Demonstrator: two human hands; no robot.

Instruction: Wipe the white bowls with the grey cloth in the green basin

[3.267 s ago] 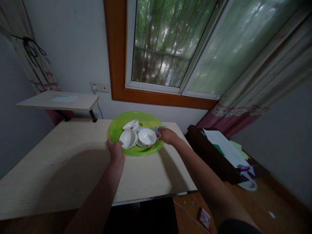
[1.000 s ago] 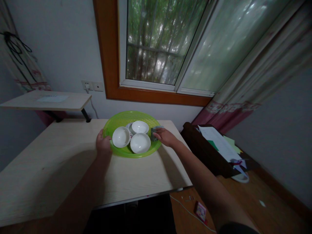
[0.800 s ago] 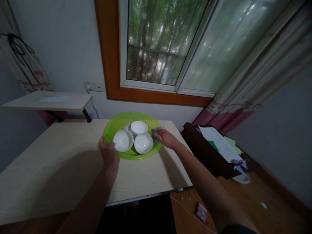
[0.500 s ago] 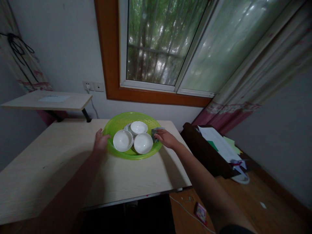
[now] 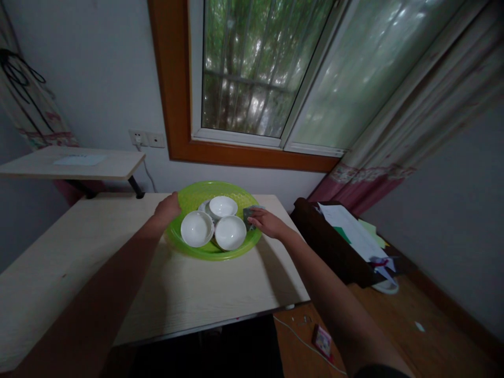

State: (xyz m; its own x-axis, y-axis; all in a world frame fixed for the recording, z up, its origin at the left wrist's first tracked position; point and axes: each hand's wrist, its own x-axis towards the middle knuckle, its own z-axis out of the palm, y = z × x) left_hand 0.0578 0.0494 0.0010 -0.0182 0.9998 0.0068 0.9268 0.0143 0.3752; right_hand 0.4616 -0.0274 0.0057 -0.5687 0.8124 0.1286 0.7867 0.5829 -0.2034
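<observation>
A round lime-green plastic basin (image 5: 236, 255) stands on the pale wooden desk. Inside it are white bowls: one at the back (image 5: 223, 206), one at the left (image 5: 197, 229) and one at the right (image 5: 230, 233), with part of another white dish beneath the back one. At the basin's upper left edge, my left hand (image 5: 168, 208) is closed on the rim, its fingertips hidden. My right hand (image 5: 268, 222) reaches over the right rim and pinches a small grey-green cloth (image 5: 248, 216) against the basin's inner side, beside the right bowl.
A raised wooden shelf (image 5: 71, 162) with black legs stands at the desk's back left. Behind the desk are a wall socket (image 5: 146, 139) and an orange-framed window. To the right sits a dark brown box (image 5: 334, 241) topped with papers. A white cable (image 5: 299, 338) crosses the floor.
My left hand has moved up and away along the basin's left rim and closed on it. My right hand keeps the cloth in nearly the same place. The view has shifted slightly.
</observation>
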